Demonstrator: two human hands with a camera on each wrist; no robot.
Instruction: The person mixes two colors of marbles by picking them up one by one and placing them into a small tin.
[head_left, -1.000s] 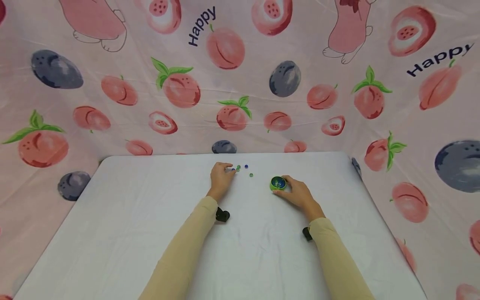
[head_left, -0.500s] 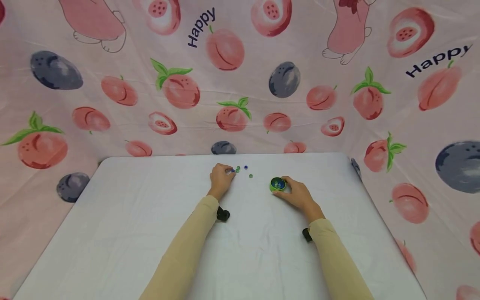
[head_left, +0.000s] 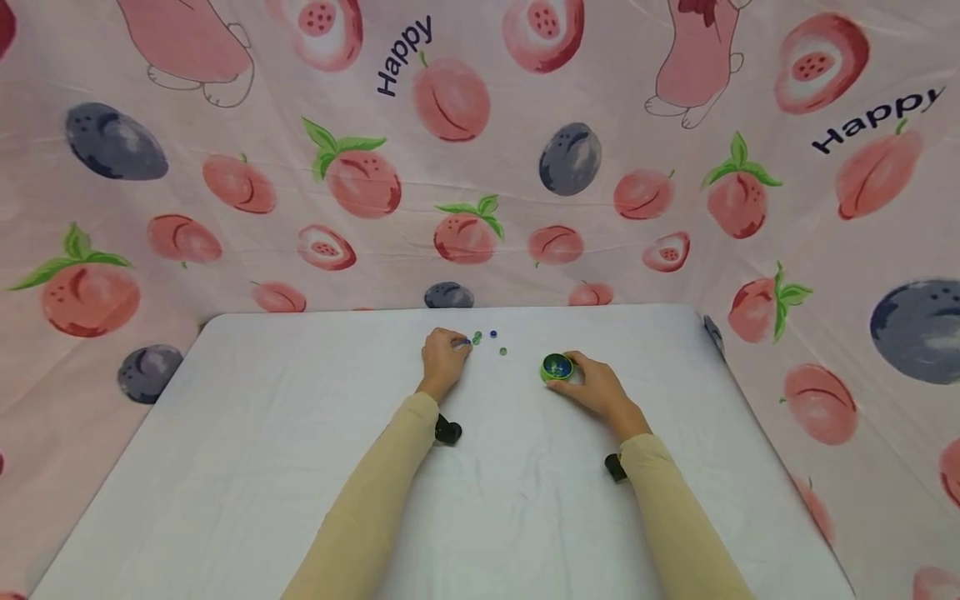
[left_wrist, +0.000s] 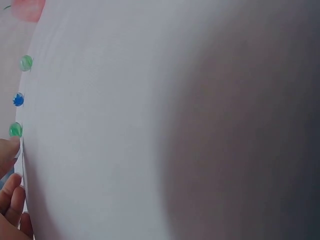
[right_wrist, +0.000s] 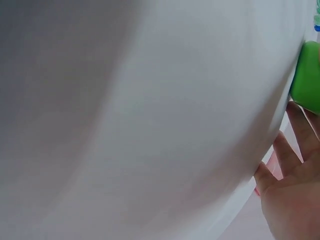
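At the far middle of the table, my left hand (head_left: 444, 362) has thumb and fingertips together around a blue marble (head_left: 466, 342). Just right of those fingertips lie green marbles (head_left: 477, 337) close together. Another blue marble (head_left: 493, 334) and a single green marble (head_left: 503, 352) rest farther right. My right hand (head_left: 598, 388) grips a small green bowl (head_left: 546, 377) by its side, thumb in front and fingers behind. Blue and green marbles show inside the bowl. In the left wrist view the fingers sit at the left edge, beside a green marble (left_wrist: 16, 129), and the held marble is hidden.
A white cloth covers the table (head_left: 300, 467). Behind it and at both sides hangs a pink fruit-print curtain (head_left: 525, 275). Black wrist cameras (head_left: 448, 432) sit under both sleeves.
The left thumb and fingertips have drawn together on the blue marble, which was between spread fingers a second ago. The right hand and bowl stay in place.
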